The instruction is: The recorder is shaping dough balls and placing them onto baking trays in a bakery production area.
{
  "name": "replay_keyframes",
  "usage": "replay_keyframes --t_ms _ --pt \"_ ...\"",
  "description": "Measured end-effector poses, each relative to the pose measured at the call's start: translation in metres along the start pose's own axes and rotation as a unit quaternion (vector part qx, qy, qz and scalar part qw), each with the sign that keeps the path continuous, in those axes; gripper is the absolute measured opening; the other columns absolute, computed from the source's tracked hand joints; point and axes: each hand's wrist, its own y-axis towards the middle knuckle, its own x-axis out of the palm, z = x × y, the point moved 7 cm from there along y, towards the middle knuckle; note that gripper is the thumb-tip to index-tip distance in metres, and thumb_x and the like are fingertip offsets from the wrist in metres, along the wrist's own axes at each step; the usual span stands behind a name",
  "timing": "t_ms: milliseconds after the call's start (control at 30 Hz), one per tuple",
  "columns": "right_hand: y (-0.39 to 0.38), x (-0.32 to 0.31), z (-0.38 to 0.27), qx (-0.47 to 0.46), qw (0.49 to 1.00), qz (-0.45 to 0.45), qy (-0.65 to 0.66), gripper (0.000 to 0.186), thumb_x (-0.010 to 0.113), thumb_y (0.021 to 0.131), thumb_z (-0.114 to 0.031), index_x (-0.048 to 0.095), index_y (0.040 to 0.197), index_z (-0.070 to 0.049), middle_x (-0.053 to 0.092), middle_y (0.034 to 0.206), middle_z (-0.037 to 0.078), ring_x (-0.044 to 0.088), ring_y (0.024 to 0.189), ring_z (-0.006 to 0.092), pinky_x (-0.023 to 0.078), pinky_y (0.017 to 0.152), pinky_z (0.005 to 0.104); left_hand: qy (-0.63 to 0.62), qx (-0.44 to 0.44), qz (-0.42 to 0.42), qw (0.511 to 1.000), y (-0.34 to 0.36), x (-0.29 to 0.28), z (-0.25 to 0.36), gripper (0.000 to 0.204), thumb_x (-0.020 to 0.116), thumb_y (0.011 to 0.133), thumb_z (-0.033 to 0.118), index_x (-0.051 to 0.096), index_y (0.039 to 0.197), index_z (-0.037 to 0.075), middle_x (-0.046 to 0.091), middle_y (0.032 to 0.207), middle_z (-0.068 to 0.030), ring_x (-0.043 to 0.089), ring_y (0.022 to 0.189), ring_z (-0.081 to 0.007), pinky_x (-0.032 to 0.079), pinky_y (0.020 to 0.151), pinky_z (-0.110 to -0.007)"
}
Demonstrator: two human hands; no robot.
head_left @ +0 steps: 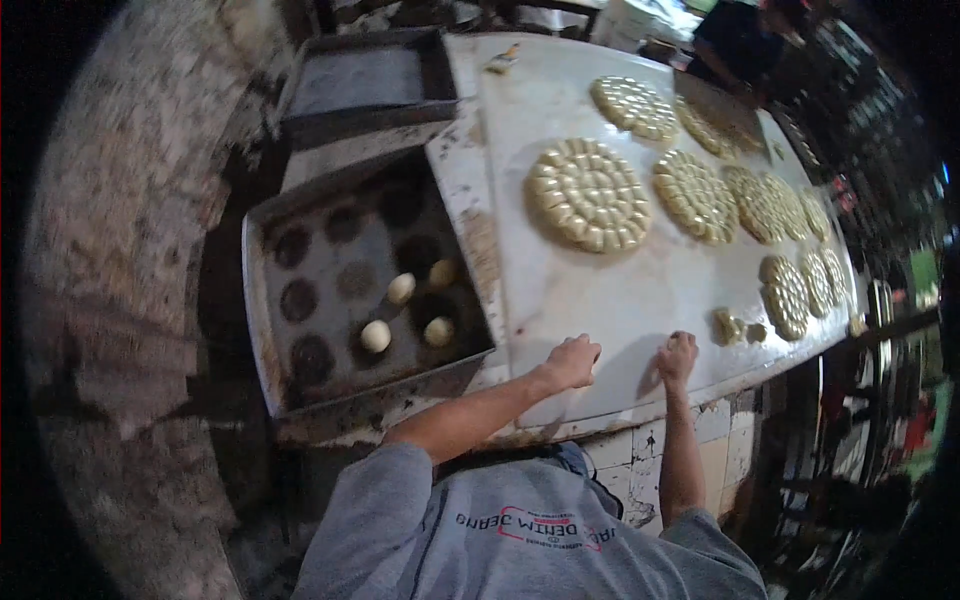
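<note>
At the far left, a deep baking pan (pixel 325 270) stands at nine to ten o'clock from the left hand, probably set there for easy reach. A shallower pan (pixel 362 84) sits beyond it, at eleven o'clock. Four pale dough balls (pixel 376 336) lie in the near pan's right half, spaced apart, perhaps so that they don't stick together; from the left hand they are at nine to ten o'clock, well apart from it.

The left hand (pixel 572 362) is low over the pale surface (pixel 560 298), fingers curled narrow; I cannot tell whether dough is hidden under them. At twelve o'clock from it lies a round of packed dough pieces (pixel 590 195).

The right hand (pixel 677 357) is also bunched narrow, its contents hidden. Small dough lumps (pixel 728 326) lie near it at two o'clock. More dough rounds (pixel 697 197) spread from twelve to two o'clock, probably kept toward the back and right so the hands have room. Beyond, at one o'clock, is another person (pixel 738 42).
</note>
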Motion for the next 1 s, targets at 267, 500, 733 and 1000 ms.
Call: replay_keyframes --t_ms 267,500,733,1000 --pt "-0.055 0.004 -0.171 0.183 0.744 -0.400 0.503 0.043 0.062 0.084 -0.016 0.049 0.120 0.002 0.062 0.096 0.012 0.060 0.084 0.0165 0.050 0.071 0.0293 -0.262 -0.200 0.378 0.865 -0.236 -0.216 -0.156 0.030 0.071 0.072 0.007 0.060 0.099 0.002 0.062 0.095 -0.0101 0.060 0.089 -0.0210 0.048 0.080 -0.034" --pt "0.040 -0.042 -0.431 -0.072 0.814 -0.067 0.573 0.030 0.061 0.086 -0.016 0.054 0.110 -0.001 0.060 0.094 0.014 0.060 0.081 0.0200 0.050 0.070 0.0358 -0.160 -0.200 0.408 0.877 -0.250 -0.222 -0.184 0.059 0.064 0.080 0.017 0.041 0.133 0.006 0.042 0.136 -0.0152 0.038 0.127 -0.0271 0.031 0.104 -0.038" --pt "0.027 0.032 -0.354 -0.187 0.910 -0.085 0.360 0.033 0.067 0.077 -0.021 0.058 0.104 -0.004 0.053 0.113 0.018 0.044 0.111 0.0352 0.038 0.094 0.0401 -0.623 0.081 0.120 0.769 -0.184 -0.120 -0.024 0.052 0.062 0.083 0.032 0.050 0.117 -0.005 0.053 0.123 -0.0172 0.045 0.121 -0.0237 0.030 0.104 -0.036" --pt "-0.022 -0.036 0.071 0.089 0.995 -0.012 0.050 0.022 0.062 0.069 -0.007 0.061 0.090 -0.002 0.053 0.101 0.019 0.046 0.096 0.0365 0.039 0.087 0.0434 0.101 0.084 0.067 0.989 -0.018 0.081 0.068 0.054 0.061 0.079 0.044 0.054 0.122 0.013 0.032 0.142 -0.0174 0.020 0.135 -0.0348 0.013 0.109 -0.052"
